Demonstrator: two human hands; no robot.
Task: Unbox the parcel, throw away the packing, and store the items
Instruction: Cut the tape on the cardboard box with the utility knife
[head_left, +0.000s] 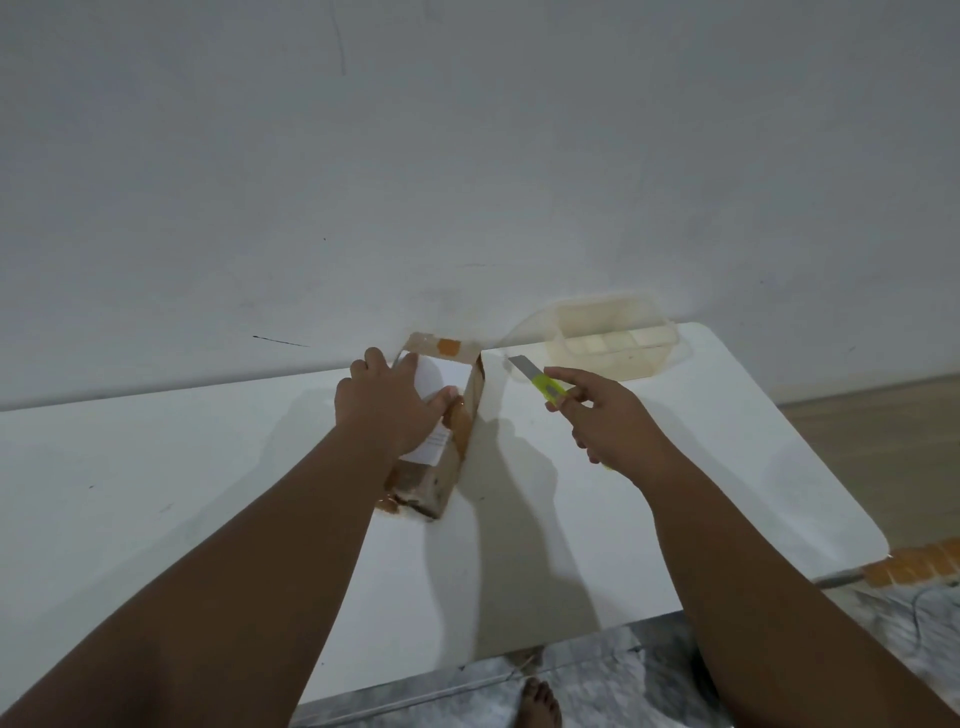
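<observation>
I am pressing my left hand (387, 410), fingers spread, on top of the taped parcel (441, 441) standing mid-table (156, 493). My right hand (605, 415) is pinching a yellow cutter (540, 384), blade out, just beside it. I judge I am opening it; next, slit the tape shallowly.

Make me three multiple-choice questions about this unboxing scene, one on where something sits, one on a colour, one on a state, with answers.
1. Where is the clear plastic container?
A. far right of the table, by the wall
B. on the floor
C. on top of the parcel

2. What colour is the knife handle?
A. red
B. yellow-green
C. black

3. What is the left hand doing?
A. hanging free
B. holding the knife
C. pressing on the cardboard parcel

Answers: 1 A, it stands at the table's back edge. 2 B, seen in the right hand. 3 C, its palm lies on the label.
</observation>
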